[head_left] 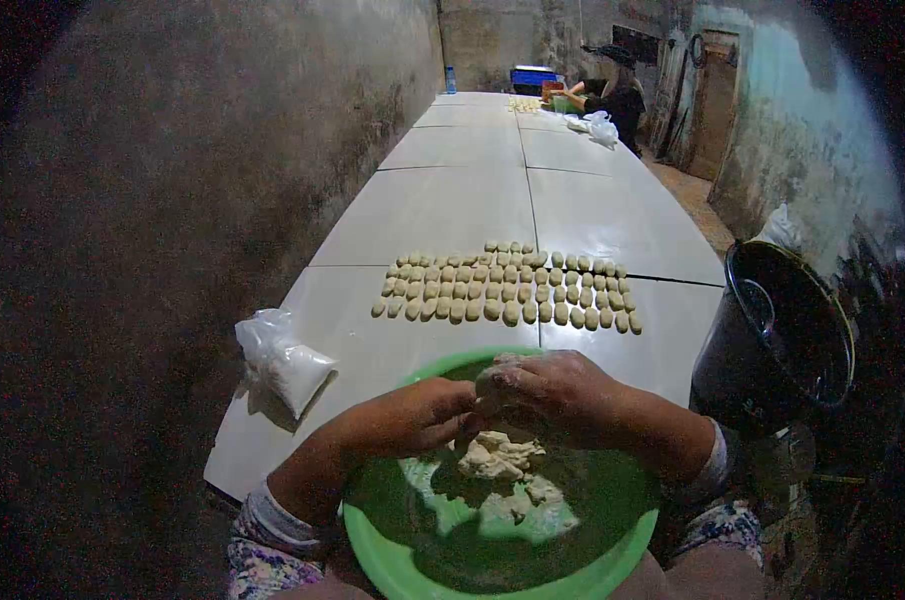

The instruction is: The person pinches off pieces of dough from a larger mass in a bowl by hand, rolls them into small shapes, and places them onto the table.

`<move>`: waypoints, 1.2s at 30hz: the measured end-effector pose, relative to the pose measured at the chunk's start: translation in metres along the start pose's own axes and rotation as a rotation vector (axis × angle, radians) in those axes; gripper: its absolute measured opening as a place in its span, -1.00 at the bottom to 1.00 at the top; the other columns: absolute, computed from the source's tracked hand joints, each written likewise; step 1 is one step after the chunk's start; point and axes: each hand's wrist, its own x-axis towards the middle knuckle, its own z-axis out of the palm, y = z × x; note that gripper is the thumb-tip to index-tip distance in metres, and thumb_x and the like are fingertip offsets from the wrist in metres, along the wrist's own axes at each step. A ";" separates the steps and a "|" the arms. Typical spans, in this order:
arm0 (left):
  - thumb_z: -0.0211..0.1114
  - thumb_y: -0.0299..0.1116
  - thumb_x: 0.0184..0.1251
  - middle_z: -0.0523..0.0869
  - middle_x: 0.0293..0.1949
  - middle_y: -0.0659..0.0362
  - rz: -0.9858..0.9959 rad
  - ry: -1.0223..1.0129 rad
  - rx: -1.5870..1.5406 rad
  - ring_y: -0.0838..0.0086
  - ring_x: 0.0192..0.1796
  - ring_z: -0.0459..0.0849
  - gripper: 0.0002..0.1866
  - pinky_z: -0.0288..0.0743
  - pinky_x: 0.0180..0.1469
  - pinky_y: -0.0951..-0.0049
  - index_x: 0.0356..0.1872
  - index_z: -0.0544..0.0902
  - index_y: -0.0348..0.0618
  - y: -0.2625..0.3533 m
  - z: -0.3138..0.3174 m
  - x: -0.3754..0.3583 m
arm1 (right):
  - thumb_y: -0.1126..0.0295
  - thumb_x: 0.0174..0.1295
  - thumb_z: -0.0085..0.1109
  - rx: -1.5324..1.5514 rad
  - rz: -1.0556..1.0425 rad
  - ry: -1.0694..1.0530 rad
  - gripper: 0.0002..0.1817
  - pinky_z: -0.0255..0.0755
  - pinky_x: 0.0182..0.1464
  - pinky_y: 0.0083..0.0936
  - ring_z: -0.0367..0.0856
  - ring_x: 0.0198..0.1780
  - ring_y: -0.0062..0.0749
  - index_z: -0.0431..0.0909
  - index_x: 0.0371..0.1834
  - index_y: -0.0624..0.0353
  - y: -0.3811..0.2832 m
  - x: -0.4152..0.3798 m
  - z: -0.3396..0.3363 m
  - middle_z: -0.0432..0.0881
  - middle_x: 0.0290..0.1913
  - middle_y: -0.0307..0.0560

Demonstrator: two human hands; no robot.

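Observation:
My left hand (437, 408) and my right hand (552, 388) meet above the far side of a green plastic basin (377, 560). Their fingers are curled and pressed together, with whitish residue on the right-hand fingers. Whatever lies between them is hidden. Just below my hands, a torn lump of pale dough (497, 457) rests in the basin, with a smaller dough piece (522, 500) nearer to me. Beyond the basin, rows of small oval dough pieces (492, 290) are laid out on the white tabletop (442, 205).
A plastic bag of white powder (290, 365) lies on the left of the tabletop. At right stands a large black bucket (722, 350). Another person (620, 100) works at the far end, near a blue crate (532, 76) and a bottle (450, 80). A wall (222, 150) runs along the left.

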 end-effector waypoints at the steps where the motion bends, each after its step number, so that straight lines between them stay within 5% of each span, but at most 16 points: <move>1: 0.01 -0.38 0.42 0.60 -0.29 0.04 0.000 0.000 -0.001 0.40 -0.24 0.56 -0.81 0.47 -0.10 0.35 -0.10 0.47 -0.27 0.003 0.001 0.000 | 0.26 0.28 0.01 -0.055 -0.039 0.059 -0.74 0.47 -0.25 -0.13 0.60 -0.16 0.03 0.39 -0.02 0.08 -0.005 0.000 -0.002 0.56 -0.10 0.06; 4: 0.00 -0.34 0.44 0.61 -0.29 0.04 0.003 0.049 -0.079 0.38 -0.25 0.57 -0.79 0.47 -0.11 0.35 -0.11 0.47 -0.27 0.007 0.003 0.000 | 0.25 0.23 0.05 -0.153 0.017 -0.094 -0.70 0.49 -0.23 -0.15 0.61 -0.16 0.02 0.39 0.00 0.07 -0.008 0.001 -0.010 0.56 -0.11 0.06; 12: -0.15 -0.18 0.53 0.61 -0.34 0.08 -0.103 -0.126 -0.180 0.39 -0.26 0.55 -0.64 0.44 -0.12 0.36 -0.14 0.47 -0.29 -0.007 -0.004 0.000 | 0.31 0.17 0.13 -0.081 -0.063 0.041 -0.76 0.50 -0.26 -0.16 0.60 -0.22 0.06 0.40 -0.13 0.10 0.005 -0.002 0.002 0.54 -0.20 0.05; 17: -0.20 -0.14 0.54 0.59 -0.34 0.04 -0.016 -0.027 -0.059 0.33 -0.27 0.55 -0.60 0.44 -0.12 0.32 -0.14 0.45 -0.31 0.001 0.002 0.002 | 0.32 0.14 0.18 0.003 -0.018 0.007 -0.72 0.50 -0.23 -0.14 0.61 -0.17 0.06 0.41 -0.10 0.10 -0.004 -0.001 -0.004 0.57 -0.17 0.08; 22: -0.21 -0.13 0.54 0.60 -0.22 -0.06 -0.133 -0.104 -0.034 0.26 -0.18 0.57 -0.59 0.43 -0.04 0.29 -0.08 0.43 -0.32 0.006 -0.002 0.002 | 0.17 0.26 0.07 -0.033 0.169 -0.168 -0.71 0.48 -0.21 -0.11 0.62 -0.23 0.11 0.42 -0.09 0.11 -0.008 0.001 -0.007 0.60 -0.31 0.18; 25: -0.22 -0.12 0.54 0.60 -0.21 -0.09 -0.091 -0.075 -0.056 0.25 -0.16 0.57 -0.58 0.43 -0.03 0.28 -0.05 0.42 -0.33 0.008 0.001 0.000 | 0.27 0.21 0.18 -0.018 0.091 -0.062 -0.73 0.44 -0.32 -0.18 0.57 -0.39 0.10 0.42 -0.15 0.18 0.002 0.001 0.005 0.55 -0.45 0.11; 29: -0.22 -0.09 0.54 0.58 -0.29 -0.08 -0.116 -0.012 -0.054 0.24 -0.22 0.57 -0.56 0.43 -0.06 0.27 -0.08 0.42 -0.33 0.014 0.000 0.000 | 0.17 0.34 0.01 0.130 0.291 -0.255 -0.68 0.43 -0.26 -0.19 0.57 -0.31 0.12 0.42 -0.12 0.24 0.001 0.005 -0.010 0.55 -0.35 0.20; 30: -0.21 -0.07 0.53 0.57 -0.32 -0.08 -0.115 -0.019 -0.063 0.23 -0.24 0.57 -0.56 0.44 -0.07 0.26 -0.09 0.42 -0.32 0.012 0.000 0.001 | 0.17 0.35 -0.01 0.104 0.059 -0.037 -0.67 0.41 -0.22 -0.15 0.55 -0.29 0.15 0.44 -0.12 0.27 0.007 0.004 -0.002 0.54 -0.31 0.27; 34: -0.18 -0.05 0.52 0.56 -0.34 -0.05 -0.040 -0.037 -0.061 0.26 -0.29 0.55 -0.55 0.45 -0.13 0.27 -0.11 0.42 -0.31 -0.001 0.004 0.002 | 0.16 0.37 -0.04 0.265 0.181 -0.148 -0.64 0.41 -0.19 -0.13 0.57 -0.28 0.15 0.45 -0.07 0.29 0.007 0.005 -0.006 0.56 -0.28 0.26; 36: -0.13 -0.05 0.51 0.56 -0.36 0.00 -0.013 -0.060 -0.067 0.30 -0.33 0.54 -0.57 0.45 -0.19 0.29 -0.16 0.43 -0.30 -0.006 0.006 0.000 | 0.15 0.40 -0.08 0.075 0.206 -0.229 -0.63 0.43 -0.17 -0.18 0.59 -0.27 0.11 0.46 -0.07 0.30 0.006 0.005 -0.007 0.58 -0.28 0.25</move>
